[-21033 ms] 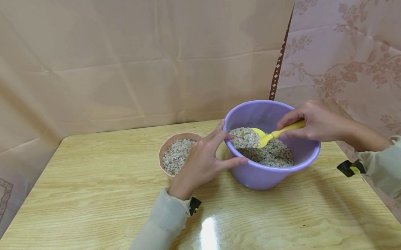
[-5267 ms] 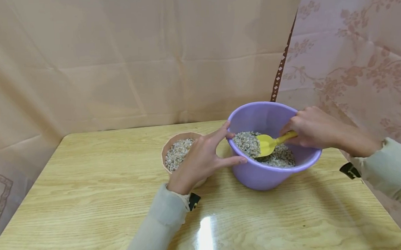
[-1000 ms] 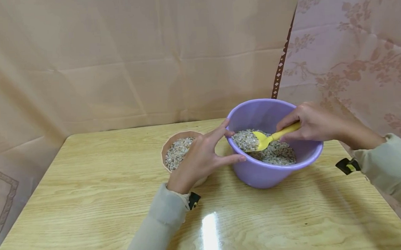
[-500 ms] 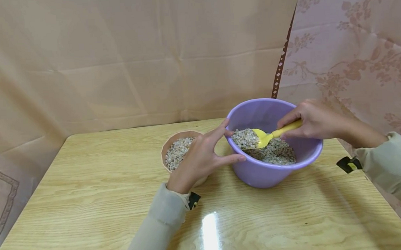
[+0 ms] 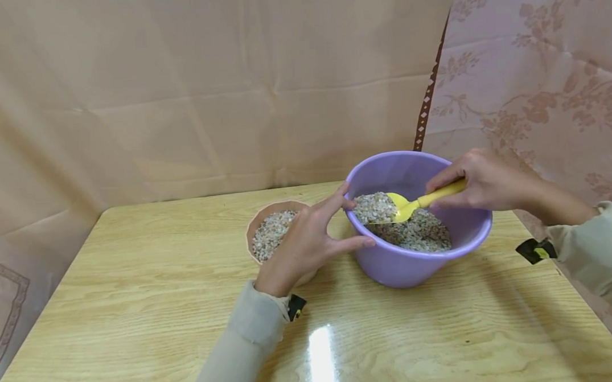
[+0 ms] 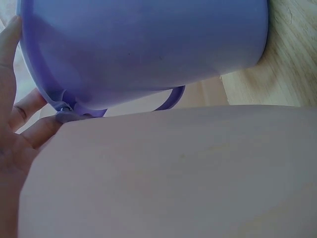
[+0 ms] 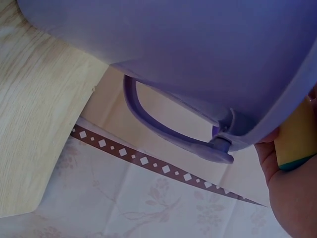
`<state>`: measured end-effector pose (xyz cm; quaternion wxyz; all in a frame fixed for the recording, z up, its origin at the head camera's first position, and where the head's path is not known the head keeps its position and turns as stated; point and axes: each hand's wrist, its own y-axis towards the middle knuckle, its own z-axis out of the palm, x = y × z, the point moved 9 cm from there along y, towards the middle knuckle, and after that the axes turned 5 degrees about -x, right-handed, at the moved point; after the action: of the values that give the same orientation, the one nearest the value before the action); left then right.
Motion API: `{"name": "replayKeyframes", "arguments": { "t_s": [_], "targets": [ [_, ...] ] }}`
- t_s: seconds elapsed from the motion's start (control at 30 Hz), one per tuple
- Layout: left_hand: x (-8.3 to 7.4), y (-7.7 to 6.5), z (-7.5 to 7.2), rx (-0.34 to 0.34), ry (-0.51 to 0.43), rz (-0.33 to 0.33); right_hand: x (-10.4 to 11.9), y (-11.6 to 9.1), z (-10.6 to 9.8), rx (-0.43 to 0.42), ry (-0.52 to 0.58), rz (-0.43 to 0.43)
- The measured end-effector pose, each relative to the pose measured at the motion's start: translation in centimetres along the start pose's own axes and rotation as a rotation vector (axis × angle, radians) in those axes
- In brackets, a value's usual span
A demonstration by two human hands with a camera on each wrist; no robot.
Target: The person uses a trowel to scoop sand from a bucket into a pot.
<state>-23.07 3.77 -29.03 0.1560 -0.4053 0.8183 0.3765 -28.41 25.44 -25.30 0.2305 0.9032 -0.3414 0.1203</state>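
My right hand [image 5: 482,183] grips the handle of a yellow scoop [image 5: 439,195]. Pale gravel is heaped in the scoop's blade, raised over the darker gravel [image 5: 420,231] inside a purple bucket [image 5: 402,272]. My left hand [image 5: 308,242] holds the near left of the bucket's rim, fingertips hooked over the edge and thumb along its front. Under my left forearm stands a peach-coloured pot [image 5: 253,222] filled with gravel, partly hidden by that hand. The left wrist view has the pot's wall [image 6: 173,173] large in front, with the bucket's side [image 6: 148,44] behind it.
The bucket's carrying handle [image 7: 163,129] hangs down on its far side, near the wooden table's edge. A beige curtain [image 5: 205,104] rises behind the table [image 5: 162,311], and a flowered pink one [image 5: 547,78] stands to the right.
Over the last second the loaded scoop has risen slightly from the gravel in the bucket. The left hand, bucket and pot stay in place.
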Motion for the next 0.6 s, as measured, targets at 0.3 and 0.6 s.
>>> {"name": "replayKeyframes", "arguments": {
  "t_s": [0.3, 0.6],
  "targets": [
    [0.09, -0.02, -0.09, -0.01, 0.001, -0.004, -0.23, -0.27, -0.28, -0.011, -0.018, 0.055],
    [-0.09, -0.14, -0.08, -0.003, 0.0, 0.006, 0.07, -0.51, -0.54, -0.04, -0.001, 0.012]
  ]
}}
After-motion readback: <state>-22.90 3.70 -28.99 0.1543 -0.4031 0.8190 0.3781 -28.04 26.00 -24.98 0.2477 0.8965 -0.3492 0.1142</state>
